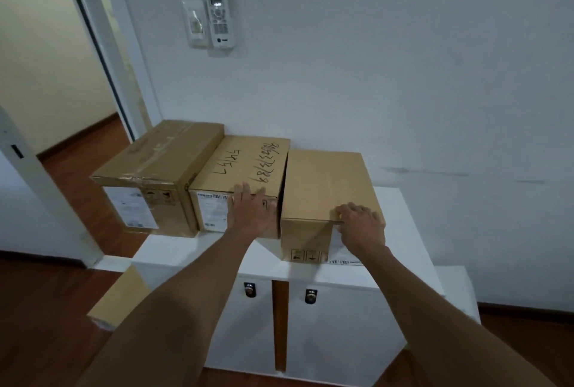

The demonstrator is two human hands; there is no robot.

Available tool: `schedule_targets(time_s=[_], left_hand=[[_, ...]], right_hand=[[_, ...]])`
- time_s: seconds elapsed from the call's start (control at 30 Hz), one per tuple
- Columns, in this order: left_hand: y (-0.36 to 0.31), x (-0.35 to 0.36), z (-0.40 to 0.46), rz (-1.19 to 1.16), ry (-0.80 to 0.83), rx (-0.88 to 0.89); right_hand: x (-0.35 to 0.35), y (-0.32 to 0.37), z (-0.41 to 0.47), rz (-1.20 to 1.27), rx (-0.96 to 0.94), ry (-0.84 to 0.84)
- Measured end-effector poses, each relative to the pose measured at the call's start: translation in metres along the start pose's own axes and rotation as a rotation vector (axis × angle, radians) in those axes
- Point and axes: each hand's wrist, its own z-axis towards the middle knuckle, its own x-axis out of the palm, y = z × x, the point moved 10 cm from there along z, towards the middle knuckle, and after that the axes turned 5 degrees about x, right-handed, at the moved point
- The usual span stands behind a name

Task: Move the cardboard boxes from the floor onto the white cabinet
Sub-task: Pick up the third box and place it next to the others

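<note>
Three cardboard boxes stand side by side on the white cabinet (400, 231) against the wall. The left box (155, 163) is taped on top. The middle box (245, 163) has handwritten numbers. The right box (323, 181) is plain, with a label on its front. My left hand (251, 209) lies flat on the middle box's front top edge, fingers spread. My right hand (360, 225) rests with curled fingers on the right box's front top edge. Another cardboard box (119, 296) stands on the floor at the cabinet's left, partly hidden by my left arm.
The cabinet has two doors with round knobs (250, 289), slightly ajar. A remote in a wall holder (219, 13) and a switch hang above the boxes. An open doorway (77, 100) lies to the left, over dark wooden floor (40, 324).
</note>
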Motion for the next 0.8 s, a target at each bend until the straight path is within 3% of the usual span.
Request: schedule_targets(time_s=[0.43,0.63,0.8], left_hand=[[0.014,0.017,-0.002,-0.006,0.05,0.153],[0.02,0.003,-0.001,-0.299,0.201,0.109],[0.048,-0.033,-0.012,-0.395,0.118,0.03]], right_hand=[[0.014,0.026,0.059,-0.053,0.159,0.146],[0.017,0.031,0.038,-0.081,0.233,0.288],[0.003,0.091,0.021,0.095,0.129,0.176]])
